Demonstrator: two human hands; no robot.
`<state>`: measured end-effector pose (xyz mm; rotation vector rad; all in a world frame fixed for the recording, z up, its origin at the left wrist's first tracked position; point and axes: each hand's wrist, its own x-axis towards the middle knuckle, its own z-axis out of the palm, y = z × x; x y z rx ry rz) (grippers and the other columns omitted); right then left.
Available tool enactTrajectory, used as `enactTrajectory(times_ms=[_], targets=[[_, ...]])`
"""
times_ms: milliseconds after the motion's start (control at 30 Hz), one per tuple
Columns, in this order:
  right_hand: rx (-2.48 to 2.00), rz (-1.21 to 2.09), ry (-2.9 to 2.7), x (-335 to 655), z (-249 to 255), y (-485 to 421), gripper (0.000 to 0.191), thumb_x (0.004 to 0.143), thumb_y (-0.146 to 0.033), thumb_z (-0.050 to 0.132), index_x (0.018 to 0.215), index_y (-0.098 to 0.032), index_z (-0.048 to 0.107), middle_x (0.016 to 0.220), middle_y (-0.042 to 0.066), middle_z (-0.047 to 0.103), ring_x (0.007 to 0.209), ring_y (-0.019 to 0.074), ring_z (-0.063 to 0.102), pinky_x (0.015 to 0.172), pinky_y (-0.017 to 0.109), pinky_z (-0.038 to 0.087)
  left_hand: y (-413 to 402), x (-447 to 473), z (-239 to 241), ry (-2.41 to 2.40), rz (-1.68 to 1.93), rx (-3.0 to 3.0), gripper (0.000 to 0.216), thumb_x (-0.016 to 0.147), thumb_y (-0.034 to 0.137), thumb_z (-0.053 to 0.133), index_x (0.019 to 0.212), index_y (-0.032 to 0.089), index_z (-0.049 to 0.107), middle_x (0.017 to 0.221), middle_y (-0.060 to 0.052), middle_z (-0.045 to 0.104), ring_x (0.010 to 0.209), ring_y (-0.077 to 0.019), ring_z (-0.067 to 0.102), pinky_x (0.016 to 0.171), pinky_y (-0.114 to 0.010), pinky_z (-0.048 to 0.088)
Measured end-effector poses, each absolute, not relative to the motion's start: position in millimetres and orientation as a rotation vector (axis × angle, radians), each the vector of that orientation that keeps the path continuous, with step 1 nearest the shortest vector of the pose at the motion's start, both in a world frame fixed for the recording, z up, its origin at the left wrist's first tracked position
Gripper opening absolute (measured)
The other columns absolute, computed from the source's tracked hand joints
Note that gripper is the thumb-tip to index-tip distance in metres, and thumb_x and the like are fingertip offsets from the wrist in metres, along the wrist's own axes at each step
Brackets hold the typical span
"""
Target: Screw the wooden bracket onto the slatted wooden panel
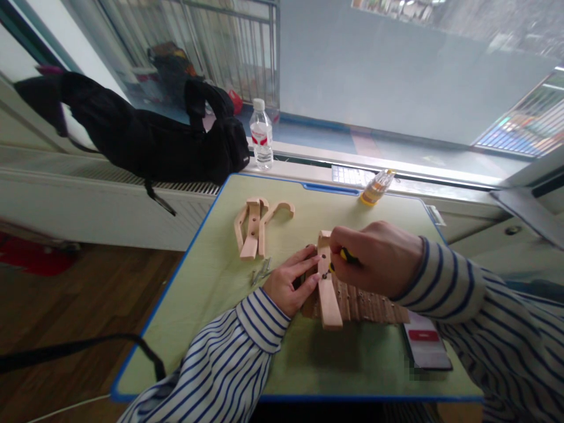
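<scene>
My left hand (293, 281) lies on the green desk (211, 305) with its fingers stretched against a light wooden slat (328, 299), steadying it. That slat crosses a slatted wooden panel (374, 305) lying flat on the desk. My right hand (376, 258) is closed in a fist around a screwdriver with a yellow and black handle (348, 256), whose tip points down at the slat near several dark screw holes. A few loose screws (261, 271) lie just left of my left hand.
Curved wooden pieces (255, 226) lie further back on the desk. A small amber bottle (375, 188) lies at the far edge, and a phone (426, 346) at the front right. A black bag (145, 138) and a water bottle (261, 135) rest on the windowsill.
</scene>
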<state>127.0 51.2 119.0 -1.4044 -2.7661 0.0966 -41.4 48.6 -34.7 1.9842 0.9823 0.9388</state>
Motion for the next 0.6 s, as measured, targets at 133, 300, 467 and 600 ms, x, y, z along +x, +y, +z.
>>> enactTrajectory(times_ms=[133,300,467,600], targets=[[-1.489,0.056,-2.730,124,120,52,0.020,0.078,-0.033,0.038,0.080,-0.019,0.053,0.048,-0.004,0.043,0.042,0.0078,0.031,0.045,0.023,0.020,48,-42,-32,0.992,0.913,1.994,0.042,0.083,0.031,0.050,0.119,0.011,0.056,0.133,-0.010,0.047,0.123,-0.0210,0.043,0.106,-0.035,0.034],[-1.525,0.171,-2.742,123,124,50,0.021,0.075,-0.035,0.042,0.083,-0.018,0.052,0.049,-0.004,0.043,0.043,0.0079,0.031,0.044,0.023,0.021,48,-44,-33,0.980,0.896,1.997,0.044,0.083,0.034,0.051,0.121,0.014,0.054,0.136,-0.008,0.043,0.125,-0.0210,0.041,0.107,-0.035,0.033],[-1.478,0.312,-2.802,128,129,50,0.026,0.072,-0.028,0.045,0.094,-0.017,0.051,0.052,-0.005,0.045,0.045,0.0082,0.034,0.047,0.022,0.024,47,-47,-36,1.003,0.887,2.004,0.045,0.082,0.037,0.053,0.121,0.015,0.054,0.136,-0.008,0.044,0.124,-0.0212,0.042,0.106,-0.036,0.034],[-1.442,0.350,-2.847,131,129,55,0.022,0.076,-0.030,0.045,0.092,-0.016,0.051,0.052,-0.005,0.044,0.045,0.0081,0.035,0.047,0.022,0.024,46,-47,-38,1.015,0.885,2.014,0.045,0.082,0.037,0.052,0.121,0.014,0.054,0.135,-0.008,0.044,0.124,-0.0207,0.042,0.106,-0.035,0.034]])
